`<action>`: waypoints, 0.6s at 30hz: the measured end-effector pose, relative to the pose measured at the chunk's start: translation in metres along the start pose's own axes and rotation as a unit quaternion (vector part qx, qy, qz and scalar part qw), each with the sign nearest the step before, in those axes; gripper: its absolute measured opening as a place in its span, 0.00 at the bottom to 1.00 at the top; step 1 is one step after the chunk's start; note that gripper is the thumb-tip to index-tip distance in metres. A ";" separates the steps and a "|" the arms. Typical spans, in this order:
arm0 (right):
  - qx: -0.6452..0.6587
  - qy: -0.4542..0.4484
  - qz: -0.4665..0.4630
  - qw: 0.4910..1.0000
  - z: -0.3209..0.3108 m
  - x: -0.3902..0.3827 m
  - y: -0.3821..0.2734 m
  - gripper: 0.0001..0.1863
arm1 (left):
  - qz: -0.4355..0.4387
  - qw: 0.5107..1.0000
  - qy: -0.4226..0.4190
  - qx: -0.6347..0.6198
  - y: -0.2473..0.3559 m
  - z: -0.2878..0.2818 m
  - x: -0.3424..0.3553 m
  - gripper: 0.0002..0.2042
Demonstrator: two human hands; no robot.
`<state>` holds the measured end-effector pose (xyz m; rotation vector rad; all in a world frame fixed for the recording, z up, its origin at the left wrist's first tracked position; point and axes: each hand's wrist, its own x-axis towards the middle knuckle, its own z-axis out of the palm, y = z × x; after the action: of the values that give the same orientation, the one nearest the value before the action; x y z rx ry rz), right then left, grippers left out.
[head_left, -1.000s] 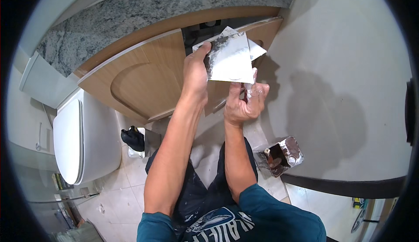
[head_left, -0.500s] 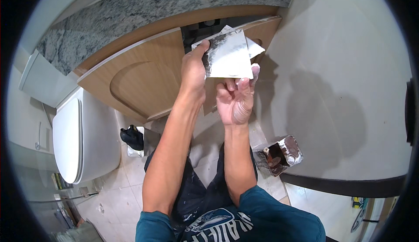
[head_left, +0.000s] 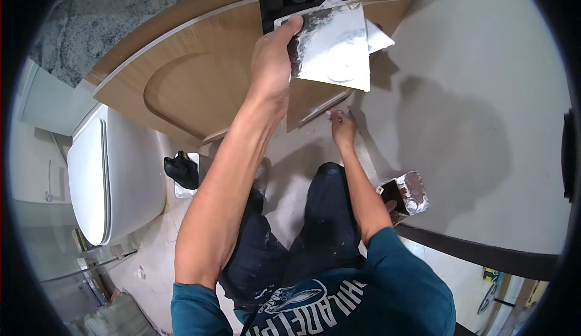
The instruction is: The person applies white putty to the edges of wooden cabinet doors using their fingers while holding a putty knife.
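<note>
Two bare hands show: the left hand [head_left: 273, 63] and the right hand [head_left: 342, 127]. There is one flat plaster-smeared board [head_left: 336, 48], one wooden cabinet door [head_left: 181, 88], one white toilet [head_left: 112, 175] and one smeared open carton [head_left: 407, 195]. One black shoe [head_left: 181, 171] and one granite countertop [head_left: 121, 18] complete the count.

The pale tiled floor [head_left: 181, 239] carries a white toilet [head_left: 115, 172], a black shoe [head_left: 181, 171] and a plaster-smeared carton [head_left: 407, 195].
</note>
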<state>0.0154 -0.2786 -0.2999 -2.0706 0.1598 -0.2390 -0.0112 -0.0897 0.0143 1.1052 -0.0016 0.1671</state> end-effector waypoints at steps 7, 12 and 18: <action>-0.253 -0.082 -0.063 0.962 0.068 0.044 0.075 0.18 | -0.029 0.999 -0.032 -0.004 0.009 -0.003 -0.006 0.13; -0.361 -0.102 -0.121 0.919 0.063 0.070 0.103 0.16 | -0.035 0.999 -0.042 -0.001 0.012 0.006 -0.005 0.13; -0.298 -0.119 -0.035 0.946 0.091 0.024 0.043 0.12 | -0.021 0.999 -0.040 -0.021 0.005 -0.001 -0.001 0.14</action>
<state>0.0600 -0.2279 -0.3783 -2.6900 0.0067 0.0298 -0.0132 -0.0868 0.0183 1.0687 -0.0538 0.0843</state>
